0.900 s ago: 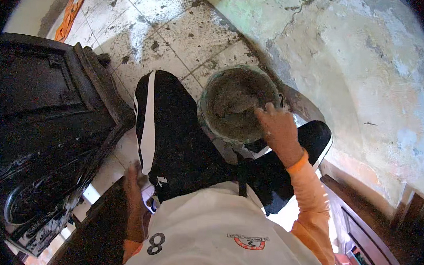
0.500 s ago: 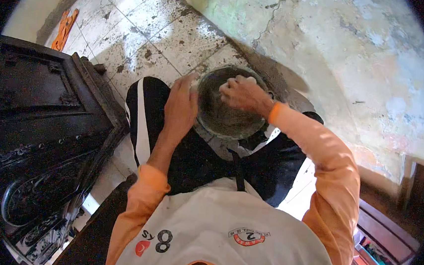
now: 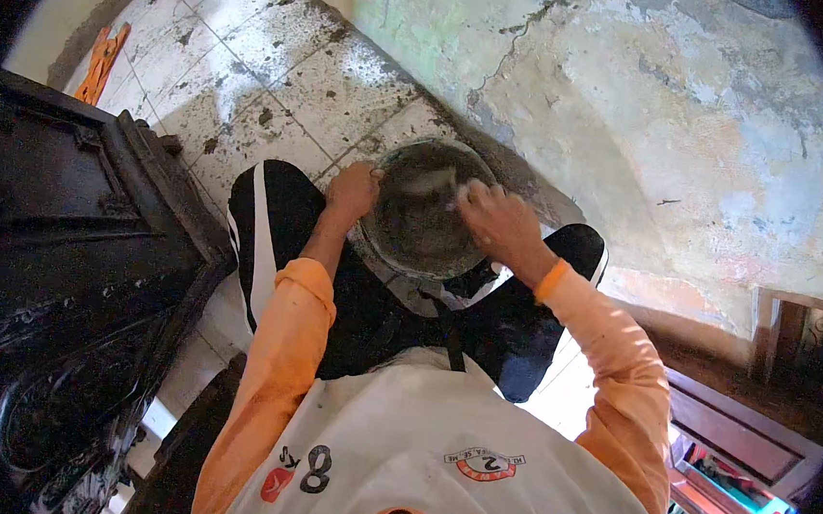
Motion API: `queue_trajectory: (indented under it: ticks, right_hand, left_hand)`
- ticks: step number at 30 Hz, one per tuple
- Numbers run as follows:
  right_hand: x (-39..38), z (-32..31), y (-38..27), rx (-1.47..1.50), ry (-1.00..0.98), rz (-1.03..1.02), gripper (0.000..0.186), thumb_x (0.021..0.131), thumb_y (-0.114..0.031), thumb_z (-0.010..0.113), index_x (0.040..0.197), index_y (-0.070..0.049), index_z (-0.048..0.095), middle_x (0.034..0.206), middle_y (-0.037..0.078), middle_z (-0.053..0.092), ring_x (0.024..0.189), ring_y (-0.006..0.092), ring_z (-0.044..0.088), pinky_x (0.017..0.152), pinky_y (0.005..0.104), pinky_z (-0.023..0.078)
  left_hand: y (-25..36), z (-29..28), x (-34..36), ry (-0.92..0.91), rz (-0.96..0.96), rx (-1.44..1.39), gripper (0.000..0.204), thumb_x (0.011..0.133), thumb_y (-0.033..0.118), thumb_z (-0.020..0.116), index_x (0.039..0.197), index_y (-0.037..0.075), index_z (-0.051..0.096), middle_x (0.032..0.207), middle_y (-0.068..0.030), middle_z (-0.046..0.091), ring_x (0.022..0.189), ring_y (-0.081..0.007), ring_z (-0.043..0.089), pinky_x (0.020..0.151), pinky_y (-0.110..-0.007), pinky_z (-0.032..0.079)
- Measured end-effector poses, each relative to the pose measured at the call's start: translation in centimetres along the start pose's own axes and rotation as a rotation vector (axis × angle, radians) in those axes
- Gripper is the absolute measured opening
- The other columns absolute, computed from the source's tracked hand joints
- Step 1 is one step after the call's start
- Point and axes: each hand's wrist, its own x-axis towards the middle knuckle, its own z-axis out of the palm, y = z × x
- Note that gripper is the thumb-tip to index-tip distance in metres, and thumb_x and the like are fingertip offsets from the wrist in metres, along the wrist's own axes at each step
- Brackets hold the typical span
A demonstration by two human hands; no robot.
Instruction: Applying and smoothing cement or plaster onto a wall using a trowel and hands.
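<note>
Between my knees stands a round dark bucket [image 3: 381, 238] with a grey, wet-looking mix [image 3: 414, 223] in it. My left hand [image 3: 354, 190] is closed on the bucket's left rim. Over the right side of the opening, my right hand [image 3: 499, 223] is closed round a small flat-bladed tool. The pale blade [image 3: 434, 181] reaches leftward from the fingers, inside the bucket. Fingers and tool are slightly blurred, and the palm hides the handle, so the exact kind of tool is unclear.
White floor tiles [image 3: 297, 118] beyond the bucket are spattered with dark clumps. A patchy, cracked wall [image 3: 615, 128] rises on the right. Dark carved furniture [image 3: 78, 192] stands close on my left. An orange object [image 3: 104, 64] lies at the far left.
My left hand has come down onto the bucket's rim. My right hand has moved right and slightly nearer, and the pale blade now shows in the bucket.
</note>
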Motion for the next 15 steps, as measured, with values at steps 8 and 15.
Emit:
queue_trajectory:
  ticks: [8,15]
  right_hand:
    - [0.8,9.3,1.4,0.193,-0.138,-0.058,0.043,0.085,-0.019,0.075,0.124,-0.007,0.062,0.117,0.014,0.062,0.093,0.0337,0.07,0.076,0.0478,0.059]
    - [2.6,1.7,0.1,0.048,-0.19,0.146,0.039,0.086,-0.017,0.071,0.123,-0.006,0.064,0.11,0.015,0.064,0.097,0.0347,0.07,0.073,0.0464,0.06]
  left_hand:
    - [1.6,1.3,1.1,0.075,0.075,0.059,0.033,0.105,0.031,0.057,0.106,0.001,0.071,0.108,-0.0265,0.072,0.101,-0.0461,0.071,0.088,-0.057,0.056]
    - [1.6,-0.5,0.4,-0.052,-0.037,0.079,0.036,0.106,0.033,0.058,0.116,0.0,0.07,0.11,-0.025,0.074,0.104,-0.0449,0.072,0.089,-0.057,0.058]
